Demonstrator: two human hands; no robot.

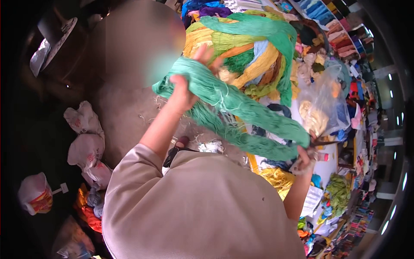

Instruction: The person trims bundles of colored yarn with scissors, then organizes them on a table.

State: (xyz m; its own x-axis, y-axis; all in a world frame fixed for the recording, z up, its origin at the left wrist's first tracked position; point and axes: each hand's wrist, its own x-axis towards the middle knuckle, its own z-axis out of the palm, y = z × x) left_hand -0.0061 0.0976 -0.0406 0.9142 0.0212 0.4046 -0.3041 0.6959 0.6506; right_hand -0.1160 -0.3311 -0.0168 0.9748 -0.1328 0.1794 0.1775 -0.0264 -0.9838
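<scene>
A skein of green yarn (241, 105) is stretched in a long loop between my two hands, with loose threads hanging off it. My left hand (186, 88) grips its upper left end, thumb on the near side and fingers showing past the far edge. At the lower right end, my right hand (305, 156) is closed on the skein. A dark pointed tool (325, 143), probably scissors, sticks out beside that hand; its grip is hidden. Beyond the skein, a large pile of yarn skeins (241, 43) in green, yellow, orange and brown lies on the table.
A clear plastic bag (330, 103) with cream yarn lies on the table at right. Yellow yarn (278, 179) and olive yarn (338, 190) lie nearer. White sacks (88, 151) stand on the floor at left. Shelves (321, 15) of coloured yarn line the far right. A blurred patch covers the upper left.
</scene>
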